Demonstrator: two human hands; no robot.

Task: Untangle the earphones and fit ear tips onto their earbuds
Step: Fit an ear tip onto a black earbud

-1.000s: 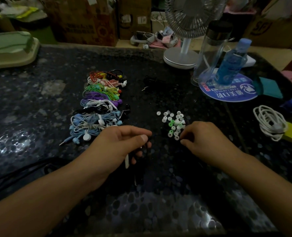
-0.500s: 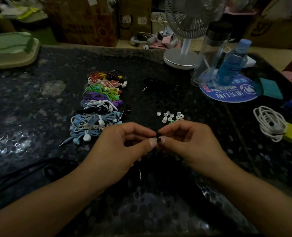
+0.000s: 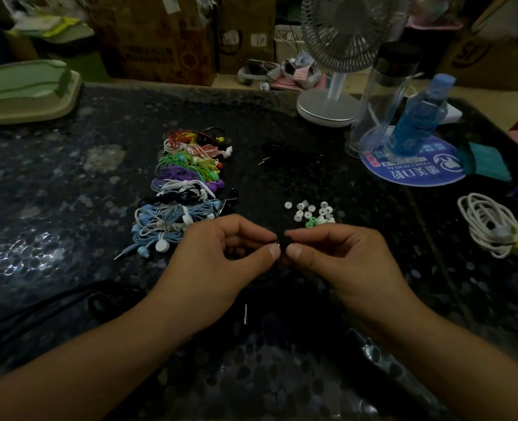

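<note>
Dim room; a dark speckled surface (image 3: 69, 177) with cardboard boxes (image 3: 160, 41) stacked on the floor beyond its far edge.

Left of the ear tips (image 3: 310, 212) the row of bundled earphones (image 3: 184, 196) blocks the way; beyond the tips lies bare tabletop (image 3: 297, 180) up to a black cable (image 3: 282, 150) and fan base (image 3: 327, 109).

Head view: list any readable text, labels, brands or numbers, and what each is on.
"YAMEI DENTAL" with large Chinese characters, seen upside down: round blue mat under the blue bottle. The Latin line is small, so my reading is unsure.
Round dark logo, letters too blurred to read: cardboard box, far right.
Dark printed lines, too blurred: brown carton.
Bottle label: too small to read.
</note>
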